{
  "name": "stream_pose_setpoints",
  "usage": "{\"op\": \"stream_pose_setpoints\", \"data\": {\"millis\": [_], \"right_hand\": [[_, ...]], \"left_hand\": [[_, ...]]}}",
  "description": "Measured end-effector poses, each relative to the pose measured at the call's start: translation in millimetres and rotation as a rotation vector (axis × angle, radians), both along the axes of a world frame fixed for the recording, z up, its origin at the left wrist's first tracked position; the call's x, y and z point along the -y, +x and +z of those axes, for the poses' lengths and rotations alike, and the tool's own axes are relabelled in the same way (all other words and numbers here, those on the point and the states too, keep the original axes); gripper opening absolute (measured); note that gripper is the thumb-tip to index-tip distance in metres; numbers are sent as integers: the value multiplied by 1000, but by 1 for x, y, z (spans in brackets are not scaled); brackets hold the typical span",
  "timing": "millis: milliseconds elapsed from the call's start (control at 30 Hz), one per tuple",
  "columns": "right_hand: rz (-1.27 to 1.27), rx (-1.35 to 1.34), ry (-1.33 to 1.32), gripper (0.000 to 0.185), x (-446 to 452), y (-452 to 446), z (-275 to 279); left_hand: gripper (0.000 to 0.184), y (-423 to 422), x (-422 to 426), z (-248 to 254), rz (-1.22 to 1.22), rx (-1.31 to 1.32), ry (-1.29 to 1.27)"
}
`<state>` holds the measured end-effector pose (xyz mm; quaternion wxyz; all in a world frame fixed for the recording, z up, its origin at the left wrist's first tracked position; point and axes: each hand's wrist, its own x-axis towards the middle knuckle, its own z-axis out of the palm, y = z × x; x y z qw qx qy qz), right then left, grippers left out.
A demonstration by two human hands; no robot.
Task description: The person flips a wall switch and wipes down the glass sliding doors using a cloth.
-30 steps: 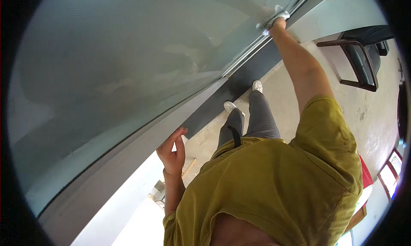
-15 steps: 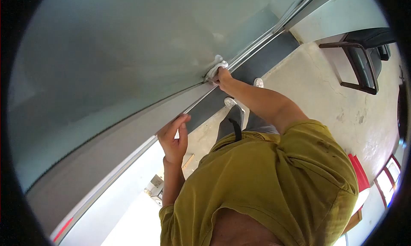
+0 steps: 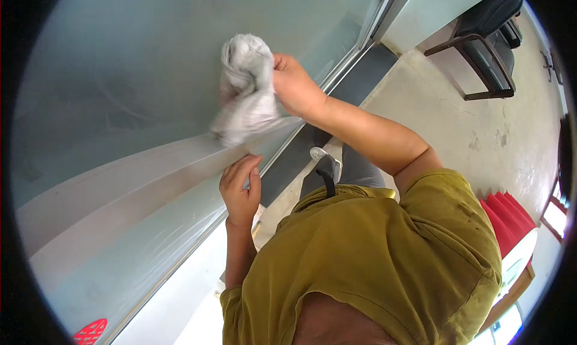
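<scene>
Crumpled grey-white cloth [image 3: 249, 83] is hanging before greyish glass panel [image 3: 132, 62], right hand [image 3: 296, 88] grasping its side. Left hand [image 3: 241, 190] is half-curling by flat pale-grey rail [image 3: 129, 189]; can't tell if gripping. Black, brown-framed armchair [image 3: 496, 55] is standing well apart.

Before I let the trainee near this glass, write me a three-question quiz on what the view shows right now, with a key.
1. Multiple choice: which hand holds the grey-white cloth?
A) left
B) right
C) both

2. True or false: the black chair appears in the lower left of the picture.

3. Short answer: what can be seen held in the left hand?

Key:
1. B, the right hand.
2. False; it appears in the upper right.
3. Nothing.
</scene>
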<state>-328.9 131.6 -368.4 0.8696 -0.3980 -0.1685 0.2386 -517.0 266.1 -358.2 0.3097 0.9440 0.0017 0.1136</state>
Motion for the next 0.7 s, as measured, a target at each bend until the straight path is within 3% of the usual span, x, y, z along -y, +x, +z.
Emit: {"op": "stream_pose_setpoints", "data": {"millis": [100, 167, 233, 300, 400, 433, 500, 533, 600, 700], "right_hand": [[12, -222, -180, 28, 10, 5, -31], [-77, -399, -341, 28, 21, 10, -84], [-319, -592, -326, 28, 32, 34, -177], [-555, -557, -264, 28, 61, 61, -174], [-708, -215, -391, 30, 74, 103, -125], [-775, -124, -313, 34, 64, 97, -97], [-972, 324, -363, 43, 43, 72, -48], [-1080, 685, -490, 49, 36, 57, -30], [-930, 903, -581, 54, 28, 25, 3], [-811, 986, -723, 49, 40, 52, -7]], "left_hand": [[19, -2, 0, 2, -8, -13, -3], [19, -3, -2, -1, -26, -9, -10], [19, -3, 0, 0, -25, -23, -11], [20, -4, 1, 2, -29, -41, -9], [20, -3, 1, -1, -8, -30, 10], [19, -2, 0, -2, 5, -8, 35], [17, 1, 0, -5, 7, 22, 52], [17, 0, -1, -7, 24, 23, 41], [17, -2, -1, -7, 37, 15, 34], [17, 4, 5, 1, 39, -15, 25]]}}
